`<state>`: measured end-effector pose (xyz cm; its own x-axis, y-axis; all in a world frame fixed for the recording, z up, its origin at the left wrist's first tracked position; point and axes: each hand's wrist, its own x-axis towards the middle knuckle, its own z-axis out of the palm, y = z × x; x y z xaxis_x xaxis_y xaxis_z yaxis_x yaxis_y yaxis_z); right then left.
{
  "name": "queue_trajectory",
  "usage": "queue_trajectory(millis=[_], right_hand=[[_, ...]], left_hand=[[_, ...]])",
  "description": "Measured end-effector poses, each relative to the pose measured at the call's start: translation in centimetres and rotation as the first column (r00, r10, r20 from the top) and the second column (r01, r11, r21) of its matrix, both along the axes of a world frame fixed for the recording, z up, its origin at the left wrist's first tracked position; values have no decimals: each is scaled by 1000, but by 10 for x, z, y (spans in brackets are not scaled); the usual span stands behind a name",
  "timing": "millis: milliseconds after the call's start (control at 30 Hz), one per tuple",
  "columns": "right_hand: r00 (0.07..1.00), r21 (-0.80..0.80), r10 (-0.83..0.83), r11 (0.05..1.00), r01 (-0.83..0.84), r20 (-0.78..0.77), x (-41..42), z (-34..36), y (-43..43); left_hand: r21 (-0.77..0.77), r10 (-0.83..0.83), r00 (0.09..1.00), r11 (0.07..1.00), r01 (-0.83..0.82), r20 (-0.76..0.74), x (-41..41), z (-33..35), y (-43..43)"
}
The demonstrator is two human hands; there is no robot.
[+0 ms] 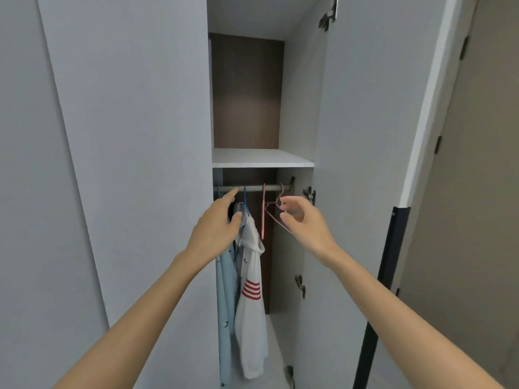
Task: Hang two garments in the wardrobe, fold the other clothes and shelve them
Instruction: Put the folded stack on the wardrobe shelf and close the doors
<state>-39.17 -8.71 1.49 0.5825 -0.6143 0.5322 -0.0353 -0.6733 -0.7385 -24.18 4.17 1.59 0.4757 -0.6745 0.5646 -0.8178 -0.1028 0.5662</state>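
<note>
A narrow open wardrobe holds a metal rail [252, 188] under a white shelf [261, 158]. A white hoodie with red stripes [252, 299] hangs on a blue hanger [246, 204], and a light blue garment [225, 304] hangs to its left. Two empty pink hangers [264, 211] hang on the rail at the right. My left hand [216, 228] reaches up with straight fingers beside the hoodie's collar, its fingertips near the rail. My right hand [302, 220] has loosely curled fingers at the angled pink hanger; whether it touches the hanger is unclear.
The wardrobe's right door [365, 136] stands open with hinges along its inner edge. A closed grey door panel [126, 136] is on the left. A dark post [384, 276] and a beige wall are at the far right.
</note>
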Motion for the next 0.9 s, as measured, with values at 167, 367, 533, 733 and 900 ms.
queue_trajectory(millis=[167,367,533,733,900], right_hand=[[989,-61,-132,989,136,71,-73,-1,3],[843,-38,-401,896,443,359,-140,-12,-21],[810,62,-499,860,506,309,-172,-25,-61],[958,58,-278,960,274,69,-183,-29,-110],[983,8,-183,983,183,5,-187,-23,-140]], left_hand=[[6,-130,992,992,130,-2,-54,-7,-27],[20,-266,964,964,265,19,-109,-20,-67],[61,-328,945,943,327,7,-149,-33,-105],[99,-340,940,934,342,-38,-177,-51,-152],[134,-319,945,935,327,-75,-187,-66,-180]])
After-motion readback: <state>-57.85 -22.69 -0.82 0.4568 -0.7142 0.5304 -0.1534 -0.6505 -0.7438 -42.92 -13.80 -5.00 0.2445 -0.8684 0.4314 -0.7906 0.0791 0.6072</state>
